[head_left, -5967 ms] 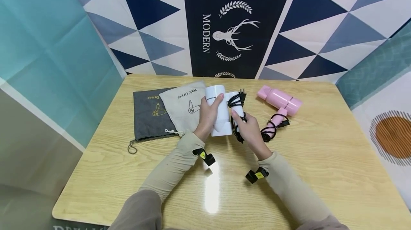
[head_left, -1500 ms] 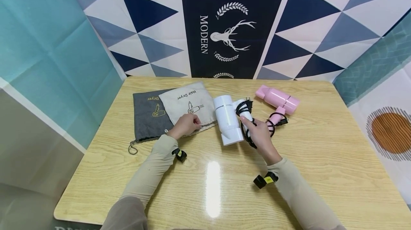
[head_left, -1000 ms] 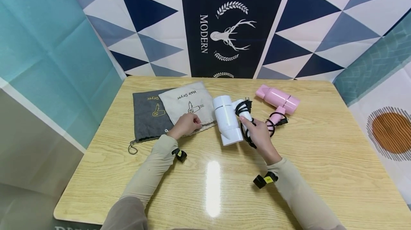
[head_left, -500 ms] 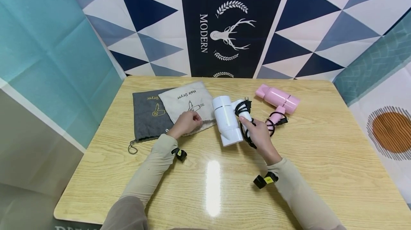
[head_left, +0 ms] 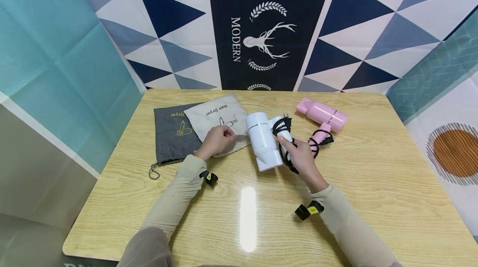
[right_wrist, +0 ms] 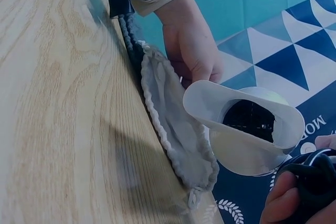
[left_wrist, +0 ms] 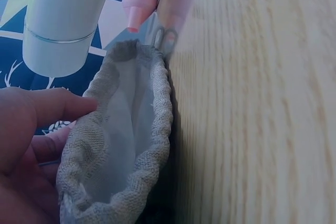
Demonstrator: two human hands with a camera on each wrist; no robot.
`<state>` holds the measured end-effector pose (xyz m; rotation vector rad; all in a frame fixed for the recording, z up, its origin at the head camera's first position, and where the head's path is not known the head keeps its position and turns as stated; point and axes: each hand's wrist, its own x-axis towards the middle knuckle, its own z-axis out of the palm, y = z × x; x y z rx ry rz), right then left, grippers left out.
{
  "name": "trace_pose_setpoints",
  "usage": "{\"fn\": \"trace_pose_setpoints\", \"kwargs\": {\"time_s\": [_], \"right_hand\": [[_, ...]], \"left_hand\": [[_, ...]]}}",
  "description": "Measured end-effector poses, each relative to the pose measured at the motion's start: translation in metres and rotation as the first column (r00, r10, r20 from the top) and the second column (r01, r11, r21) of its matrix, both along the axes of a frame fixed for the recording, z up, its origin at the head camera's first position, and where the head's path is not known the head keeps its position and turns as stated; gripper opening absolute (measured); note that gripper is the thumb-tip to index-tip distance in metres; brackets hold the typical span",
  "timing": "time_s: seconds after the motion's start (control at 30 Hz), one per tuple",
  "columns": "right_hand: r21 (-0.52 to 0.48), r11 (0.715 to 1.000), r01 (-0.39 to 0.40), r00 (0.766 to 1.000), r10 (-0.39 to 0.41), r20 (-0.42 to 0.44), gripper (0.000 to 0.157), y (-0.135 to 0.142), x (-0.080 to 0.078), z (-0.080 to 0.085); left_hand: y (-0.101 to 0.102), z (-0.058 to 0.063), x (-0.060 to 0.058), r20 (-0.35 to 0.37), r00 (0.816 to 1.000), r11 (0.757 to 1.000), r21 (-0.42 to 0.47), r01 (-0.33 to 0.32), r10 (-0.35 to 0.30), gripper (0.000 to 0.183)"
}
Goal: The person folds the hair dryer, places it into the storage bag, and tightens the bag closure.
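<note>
My left hand (head_left: 217, 141) pinches the upper rim of a pale drawstring bag (head_left: 207, 120), printed "Hair Dryer", between thumb and fingers. In the left wrist view the bag's gathered mouth (left_wrist: 160, 111) gapes, showing the pale lining. My right hand (head_left: 303, 160) grips the handle of a white hair dryer (head_left: 262, 139), its black cord wound round that handle. The dryer's body lies just right of the bag. From the right wrist view, its flattened white nozzle (right_wrist: 226, 153) faces the camera, close beside the bag's mouth.
A dark grey drawstring bag (head_left: 168, 132) lies partly under the pale one, at left. Behind my right hand, a pink hair dryer (head_left: 325, 115) with a black cord rests on the wooden table (head_left: 373, 184). A patterned backdrop (head_left: 186, 30) rises at the table's far edge.
My left hand has let go of the white hair dryer and moved left to the pale bag, raising its upper rim. The right hand still holds the dryer, now slightly further right.
</note>
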<state>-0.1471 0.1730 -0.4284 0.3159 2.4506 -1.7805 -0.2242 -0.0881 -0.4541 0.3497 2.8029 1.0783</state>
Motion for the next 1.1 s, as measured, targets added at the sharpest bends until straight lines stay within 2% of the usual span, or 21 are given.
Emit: {"fn": "trace_pose_setpoints", "kwargs": {"time_s": [0.27,0.43,0.67,0.9,1.1], "right_hand": [[0.003,1.000,-0.011,1.000,0.011,0.006,0.053,0.001,0.002,-0.001],[-0.016,1.000,-0.021,1.000,0.021,0.002,0.048,0.001,0.005,0.000],[0.026,0.999,-0.034,0.999,0.034,0.014,0.051,0.001,0.007,0.000],[0.050,0.998,-0.044,0.999,0.043,0.019,0.052,0.001,0.007,-0.003],[0.056,0.996,-0.068,0.997,0.067,0.023,0.050,0.000,0.008,-0.004]], "left_hand": [[0.005,0.002,-0.003,-0.020,0.999,0.998,0.048,-0.033,0.034,0.014],[0.007,0.004,-0.006,-0.012,0.999,0.995,0.083,-0.050,0.051,0.014],[0.011,0.007,-0.008,-0.023,0.994,0.984,0.142,-0.105,0.109,0.014],[0.014,0.012,-0.011,-0.018,0.992,0.978,0.171,-0.117,0.121,0.016],[0.016,0.019,-0.016,-0.033,0.987,0.962,0.233,-0.146,0.158,0.017]]}}
